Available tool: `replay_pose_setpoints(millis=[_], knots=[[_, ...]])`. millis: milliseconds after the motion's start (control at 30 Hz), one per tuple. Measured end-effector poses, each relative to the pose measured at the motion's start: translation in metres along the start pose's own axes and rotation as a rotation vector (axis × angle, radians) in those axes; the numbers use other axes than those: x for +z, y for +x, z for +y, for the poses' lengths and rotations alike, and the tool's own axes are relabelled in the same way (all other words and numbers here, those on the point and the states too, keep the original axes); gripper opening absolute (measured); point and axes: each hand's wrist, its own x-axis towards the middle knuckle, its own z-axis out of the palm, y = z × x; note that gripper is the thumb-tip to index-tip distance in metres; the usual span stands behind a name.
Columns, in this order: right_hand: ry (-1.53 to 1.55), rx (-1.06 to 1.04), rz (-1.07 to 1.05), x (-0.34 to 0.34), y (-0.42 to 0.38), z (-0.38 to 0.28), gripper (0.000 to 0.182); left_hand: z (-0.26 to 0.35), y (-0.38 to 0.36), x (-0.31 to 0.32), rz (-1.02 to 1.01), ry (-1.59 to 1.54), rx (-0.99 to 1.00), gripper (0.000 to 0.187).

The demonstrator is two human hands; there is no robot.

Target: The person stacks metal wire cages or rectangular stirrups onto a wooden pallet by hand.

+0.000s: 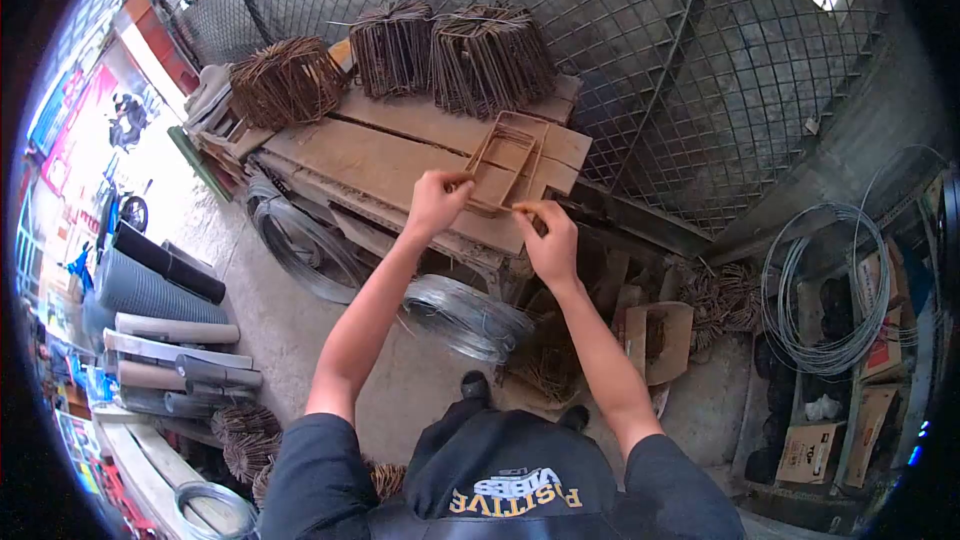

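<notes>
Several rectangular rusty steel stirrups point(517, 142) lie loosely together at the right end of the wooden bench point(390, 152). My left hand point(440, 203) is closed at their near left corner, with thumb and fingers pinched on the wire. At the near right corner my right hand point(549, 238) pinches the same stirrups, its other fingers curled. Exactly how many bars sit between my fingers cannot be made out. Bundled stirrups point(492, 60) stand behind on the bench, beside another bundle point(392, 50) and a rustier, tilted one point(287, 82).
Wire mesh point(640, 60) rises behind the bench. Coils of wire point(470, 318) lean below its front edge. A cardboard box point(658, 342) stands at right, near a hanging wire coil point(828, 290). Rolls of mesh and sheet point(160, 285) lie on the left.
</notes>
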Motion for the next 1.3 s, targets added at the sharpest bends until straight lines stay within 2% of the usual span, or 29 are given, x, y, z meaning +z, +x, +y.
replay_pose_setpoints(millis=[100,133,233,333,567,633,667,833,900,933,1300], knots=[[-0.029,0.005,-0.029,0.02,0.018,0.016,0.018,-0.013,0.025,-0.001,-0.019,0.06,-0.038,0.029],[-0.029,0.078,-0.067,0.025,0.021,0.021,0.02,-0.018,0.028,0.001,-0.027,0.07,-0.061,0.028],[-0.039,0.024,-0.077,0.038,0.023,0.028,0.02,-0.03,0.031,0.008,-0.058,0.178,-0.154,0.027],[-0.09,0.118,-0.135,0.036,0.023,0.025,0.022,-0.032,0.03,0.012,0.017,0.212,-0.108,0.027],[-0.114,0.098,-0.168,0.039,0.021,0.028,0.026,-0.03,0.028,0.018,0.025,0.253,-0.158,0.024],[-0.138,0.159,-0.247,0.036,0.018,0.026,0.03,-0.031,0.025,0.019,0.064,0.329,-0.07,0.023],[-0.142,0.142,-0.276,0.035,0.018,0.027,0.035,-0.031,0.024,0.019,0.055,0.33,-0.064,0.023],[-0.154,0.095,-0.303,0.031,0.015,0.029,0.039,-0.032,0.021,0.023,0.086,0.342,-0.072,0.023],[-0.213,-0.009,-0.26,0.029,0.015,0.026,0.043,-0.032,0.022,0.024,0.084,0.347,-0.069,0.023],[-0.199,0.061,-0.314,0.027,0.016,0.024,0.045,-0.033,0.022,0.025,0.091,0.35,-0.077,0.023],[-0.245,0.07,-0.387,0.024,0.012,0.025,0.057,-0.023,0.018,0.023,0.08,0.328,-0.089,0.022]])
